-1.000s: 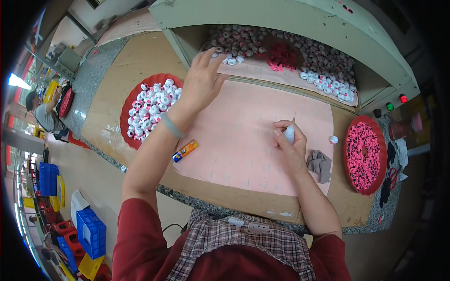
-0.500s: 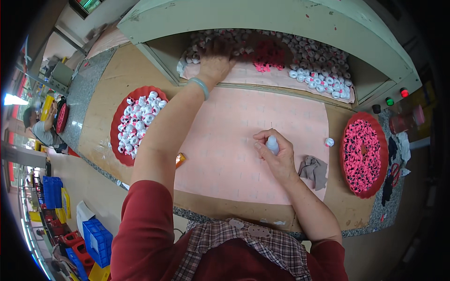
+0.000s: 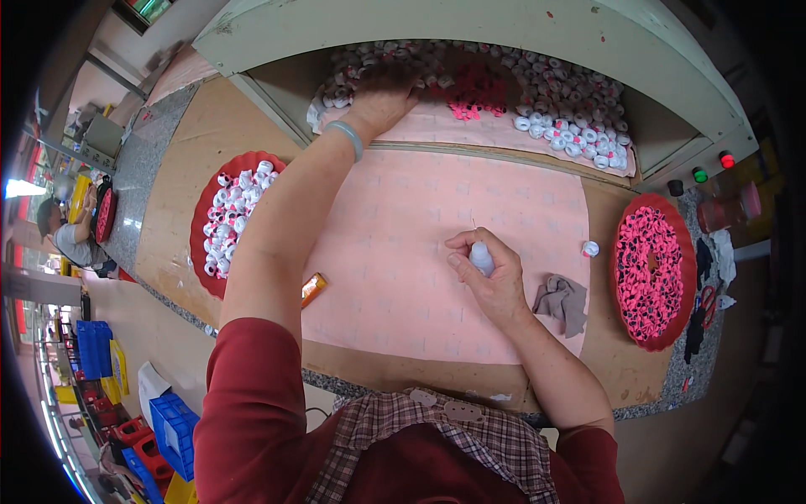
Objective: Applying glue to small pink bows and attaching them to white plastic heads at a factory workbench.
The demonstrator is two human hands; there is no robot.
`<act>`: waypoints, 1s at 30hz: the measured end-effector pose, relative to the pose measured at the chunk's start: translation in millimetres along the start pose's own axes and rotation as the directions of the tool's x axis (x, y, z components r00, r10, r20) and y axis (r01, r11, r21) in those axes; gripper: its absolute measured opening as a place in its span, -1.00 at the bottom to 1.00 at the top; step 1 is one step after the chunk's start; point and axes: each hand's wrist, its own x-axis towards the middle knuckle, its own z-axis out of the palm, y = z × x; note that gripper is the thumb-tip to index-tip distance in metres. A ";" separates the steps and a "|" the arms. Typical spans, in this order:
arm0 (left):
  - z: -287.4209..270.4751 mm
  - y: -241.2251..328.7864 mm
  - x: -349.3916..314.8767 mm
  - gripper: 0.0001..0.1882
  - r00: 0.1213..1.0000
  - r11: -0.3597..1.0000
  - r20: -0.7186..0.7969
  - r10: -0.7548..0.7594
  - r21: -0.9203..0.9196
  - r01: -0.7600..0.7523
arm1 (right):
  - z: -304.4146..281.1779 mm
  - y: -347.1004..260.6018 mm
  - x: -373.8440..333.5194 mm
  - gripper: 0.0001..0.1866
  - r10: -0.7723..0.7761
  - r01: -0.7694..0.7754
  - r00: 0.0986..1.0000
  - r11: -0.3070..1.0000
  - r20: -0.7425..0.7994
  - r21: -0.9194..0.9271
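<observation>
Head view: small bottle point(image 3: 481, 258); orange packet point(image 3: 313, 290), print illegible.

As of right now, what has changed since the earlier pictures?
The left hand has moved forward from in front of the cabinet into its opening, at the white pieces on the left; shadow hides whether it grips any. The right hand has shifted slightly left over the pink sheet, still holding the bottle. The grey cloth and lone white piece stayed put.
</observation>
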 end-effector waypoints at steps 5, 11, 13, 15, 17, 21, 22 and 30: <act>-3.3 4.3 1.8 -0.65 0.995 0.997 -0.087 -0.047 0.055 0.051 | -1.8 1.9 0.4 -0.88 -0.049 0.049 0.999 0.999 0.017 -0.014; 12.6 -18.5 6.0 -0.66 0.955 0.999 -0.293 0.042 0.018 -0.038 | 1.4 1.3 0.8 -0.89 -0.089 0.092 0.995 0.994 0.039 -0.062; 9.0 -20.5 11.4 -0.65 0.866 0.969 -0.434 0.247 0.097 -0.228 | 0.8 -0.8 1.0 -0.88 -0.050 0.054 0.997 0.997 0.051 -0.059; 4.7 -20.9 13.8 -0.64 0.942 0.999 -0.335 0.014 -0.042 -0.030 | 2.4 -0.9 1.9 -0.89 -0.070 0.073 0.996 0.996 0.050 -0.059; -6.0 -10.5 19.2 -0.62 0.912 0.888 -0.037 -0.409 -0.246 0.388 | 2.1 1.0 1.3 -0.89 -0.099 0.101 0.995 0.993 0.032 -0.059; -46.5 15.8 5.1 -0.64 0.939 0.886 -0.184 -0.290 -0.421 0.191 | 0.5 -9.4 -2.7 -0.90 0.094 -0.093 0.996 0.993 -0.011 0.079; -55.5 26.5 -7.2 -0.65 0.960 0.891 -0.125 -0.249 -0.418 0.176 | 0.8 -9.8 -3.6 -0.90 0.095 -0.094 0.995 0.992 -0.008 0.082; -113.3 129.8 -104.0 -0.65 0.978 0.882 0.200 0.064 -0.469 0.038 | -11.3 5.7 3.6 -0.89 0.053 0.011 0.953 0.978 -0.299 0.209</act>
